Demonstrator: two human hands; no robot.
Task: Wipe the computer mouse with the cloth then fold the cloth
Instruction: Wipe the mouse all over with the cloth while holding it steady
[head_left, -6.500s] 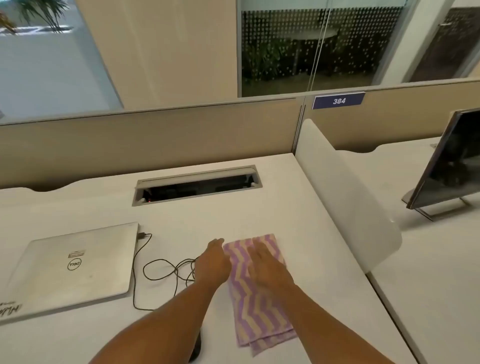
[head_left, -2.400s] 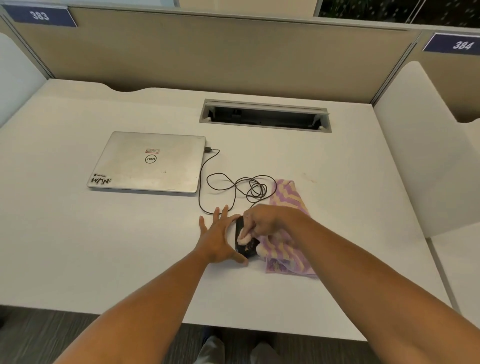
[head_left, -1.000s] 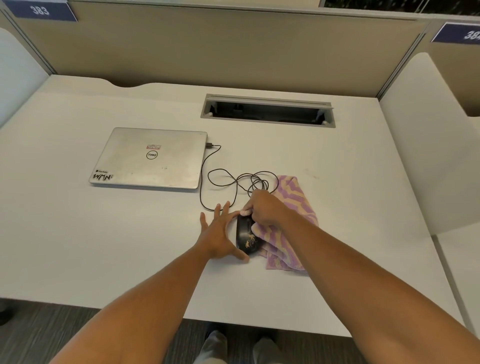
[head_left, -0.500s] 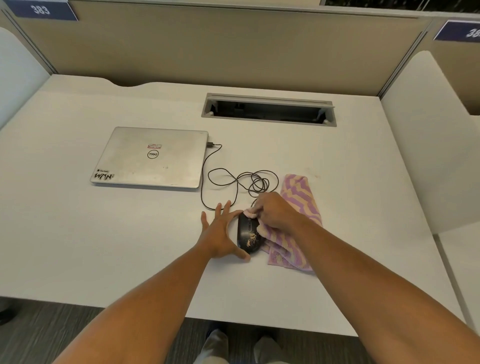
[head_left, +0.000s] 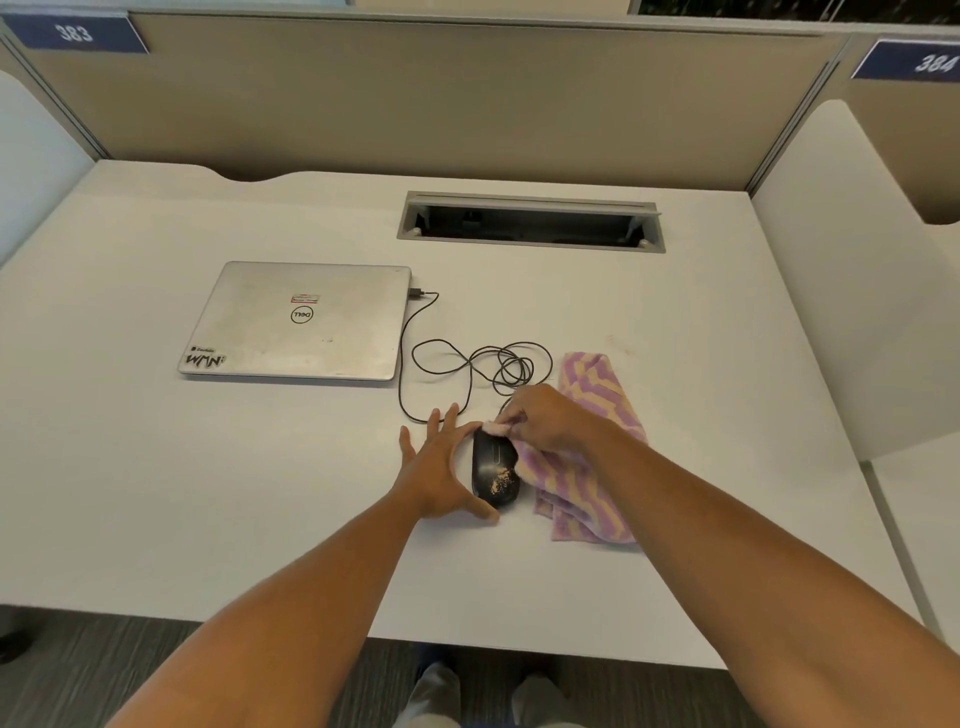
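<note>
Since half a second ago our right hand (head_left: 543, 418) has dragged the soft cloth (head_left: 587, 467) to the mouse's (head_left: 493, 473) far end, pinching a corner; left hand (head_left: 441, 467), spread flat, braces the light, slippery mouse.

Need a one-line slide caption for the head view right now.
Right hand rubs the striped cloth on a black mouse steadied by the left hand.

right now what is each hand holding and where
Right hand pinches a bunched corner of the cloth at the mouse front. Left hand grips nothing, only braces the mouse.
</note>
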